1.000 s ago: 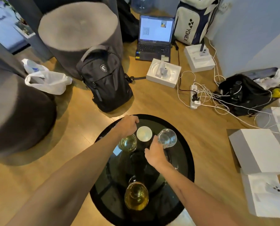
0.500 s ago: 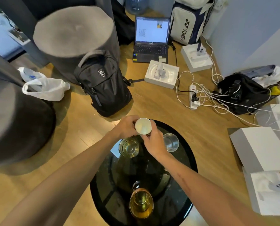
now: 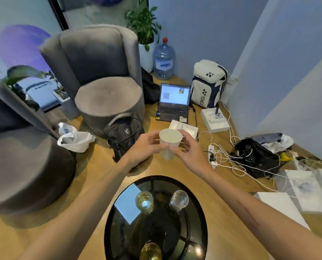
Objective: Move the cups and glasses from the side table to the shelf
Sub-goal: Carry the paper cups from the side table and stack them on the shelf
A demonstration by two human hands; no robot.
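A white paper cup [image 3: 170, 142] is held upright in the air in front of me, above the floor and past the far edge of the table. My left hand [image 3: 147, 145] grips its left side and my right hand [image 3: 189, 152] grips its right side. Below, the round black glass side table [image 3: 156, 231] carries a glass of yellowish liquid [image 3: 144, 201], a clear empty glass [image 3: 179, 200] and a yellow-filled glass [image 3: 150, 251] at the near edge. No shelf is in view.
Two grey armchairs [image 3: 107, 102] stand at left and back. A black backpack [image 3: 124, 133], a white plastic bag [image 3: 74, 138], an open laptop [image 3: 173, 103], a white sports bag [image 3: 208, 85], tangled cables with a power strip [image 3: 211, 154] and white boxes [image 3: 280, 209] lie on the wooden floor.
Both hands closed on the white cup and lifted it off the table, up and forward. My view tilted upward, showing more of the room. The glasses stayed on the table.
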